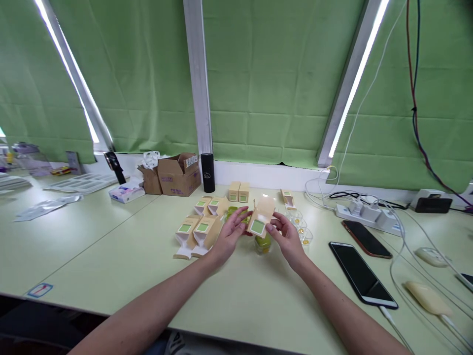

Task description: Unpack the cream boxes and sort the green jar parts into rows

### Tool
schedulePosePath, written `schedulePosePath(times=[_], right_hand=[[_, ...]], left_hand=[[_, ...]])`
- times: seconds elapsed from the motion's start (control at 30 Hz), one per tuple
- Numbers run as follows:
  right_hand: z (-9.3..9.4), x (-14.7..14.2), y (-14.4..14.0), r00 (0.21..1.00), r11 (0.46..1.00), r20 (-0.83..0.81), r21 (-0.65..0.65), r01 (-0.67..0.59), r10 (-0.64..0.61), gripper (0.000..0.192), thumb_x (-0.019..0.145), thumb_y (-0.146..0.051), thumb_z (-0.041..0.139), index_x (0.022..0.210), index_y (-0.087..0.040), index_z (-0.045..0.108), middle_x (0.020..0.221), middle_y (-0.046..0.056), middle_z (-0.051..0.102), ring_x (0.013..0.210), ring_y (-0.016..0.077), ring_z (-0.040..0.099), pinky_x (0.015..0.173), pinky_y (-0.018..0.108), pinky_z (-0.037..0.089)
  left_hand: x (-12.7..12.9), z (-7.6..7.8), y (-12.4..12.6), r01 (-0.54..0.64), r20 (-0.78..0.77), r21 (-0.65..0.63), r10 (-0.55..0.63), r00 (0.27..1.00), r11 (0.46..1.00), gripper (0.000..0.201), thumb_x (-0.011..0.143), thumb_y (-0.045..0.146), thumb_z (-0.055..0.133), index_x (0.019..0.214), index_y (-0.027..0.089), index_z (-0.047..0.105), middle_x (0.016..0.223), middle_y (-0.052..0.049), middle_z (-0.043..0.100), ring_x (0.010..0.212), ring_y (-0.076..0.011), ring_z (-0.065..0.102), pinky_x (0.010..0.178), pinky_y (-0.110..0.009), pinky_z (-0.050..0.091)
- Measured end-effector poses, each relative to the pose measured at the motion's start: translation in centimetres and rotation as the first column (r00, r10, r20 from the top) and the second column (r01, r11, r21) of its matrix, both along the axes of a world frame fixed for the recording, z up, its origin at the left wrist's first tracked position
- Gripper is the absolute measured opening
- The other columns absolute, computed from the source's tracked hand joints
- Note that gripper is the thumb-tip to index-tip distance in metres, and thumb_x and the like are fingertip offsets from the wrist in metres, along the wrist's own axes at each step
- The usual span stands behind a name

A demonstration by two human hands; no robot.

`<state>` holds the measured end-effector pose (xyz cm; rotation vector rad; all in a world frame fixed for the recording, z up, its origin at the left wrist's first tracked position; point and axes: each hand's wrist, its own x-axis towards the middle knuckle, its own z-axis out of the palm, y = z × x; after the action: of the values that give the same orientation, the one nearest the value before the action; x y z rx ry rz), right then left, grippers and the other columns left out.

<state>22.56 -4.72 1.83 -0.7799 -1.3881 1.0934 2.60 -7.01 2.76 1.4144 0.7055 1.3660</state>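
Between both hands I hold a small tan carton (pixel 259 218) with a green square window, its top flap open. My left hand (pixel 229 235) grips its left side, and my right hand (pixel 286 235) pinches its right edge. Just under the carton a small green jar (pixel 262 243) stands on the table. To the left lie several more open tan cartons (pixel 198 231), and two closed ones (pixel 238 192) stand farther back. Small clear cups with yellow contents (pixel 302 229) sit just right of my right hand.
Two phones (pixel 360 273) lie at the right beside a power strip (pixel 369 213) with white cables. A black cylinder (pixel 208 172) and brown cardboard boxes (pixel 180 175) stand at the back by the green-curtained window. A tissue pack (pixel 126 192) and trays lie at the left.
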Motion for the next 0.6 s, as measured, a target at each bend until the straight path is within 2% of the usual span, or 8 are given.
schedulePosePath(times=[0.1, 0.2, 0.37, 0.6], right_hand=[[-0.31, -0.07, 0.26, 0.999, 0.999, 0.012, -0.004, 0.049, -0.049, 0.064, 0.079, -0.060, 0.079, 0.129, -0.024, 0.061, 0.101, 0.009, 0.077, 0.099, 0.0277, 0.068, 0.087, 0.043, 0.054], [-0.52, -0.22, 0.32, 0.999, 0.999, 0.031, 0.004, 0.043, -0.043, 0.063, 0.079, -0.059, 0.079, 0.128, -0.024, 0.061, 0.104, 0.009, 0.077, 0.096, 0.0266, 0.068, 0.084, 0.041, 0.053], [-0.58, -0.32, 0.35, 0.999, 1.000, 0.040, -0.001, 0.022, -0.022, 0.062, 0.079, -0.059, 0.079, 0.126, -0.024, 0.062, 0.105, 0.009, 0.077, 0.098, 0.0274, 0.069, 0.086, 0.043, 0.053], [-0.52, -0.25, 0.42, 0.999, 1.000, 0.043, -0.007, -0.005, 0.005, 0.061, 0.078, -0.059, 0.080, 0.126, -0.024, 0.062, 0.103, 0.009, 0.077, 0.098, 0.0276, 0.069, 0.091, 0.045, 0.052]], left_hand=[[0.03, -0.24, -0.23, 0.036, -0.062, 0.071, -0.032, 0.998, 0.997, 0.060, 0.095, 0.041, 0.069, 0.149, 0.026, 0.048, 0.156, -0.015, 0.050, 0.142, -0.0344, 0.050, 0.109, -0.047, 0.049], [0.23, -0.32, -0.54, 0.028, -0.163, 0.150, -0.004, 0.987, 0.988, 0.062, 0.095, 0.038, 0.069, 0.150, 0.026, 0.046, 0.157, -0.016, 0.049, 0.145, -0.0339, 0.046, 0.117, -0.049, 0.041], [0.32, -0.23, -0.68, 0.005, -0.247, 0.198, 0.045, 0.968, 0.980, 0.062, 0.096, 0.041, 0.067, 0.152, 0.025, 0.043, 0.157, -0.017, 0.048, 0.143, -0.0341, 0.049, 0.115, -0.051, 0.043], [0.21, -0.31, -0.58, -0.020, -0.255, 0.210, 0.075, 0.964, 0.978, 0.062, 0.096, 0.043, 0.067, 0.152, 0.025, 0.045, 0.155, -0.016, 0.051, 0.141, -0.0347, 0.050, 0.114, -0.051, 0.045]])
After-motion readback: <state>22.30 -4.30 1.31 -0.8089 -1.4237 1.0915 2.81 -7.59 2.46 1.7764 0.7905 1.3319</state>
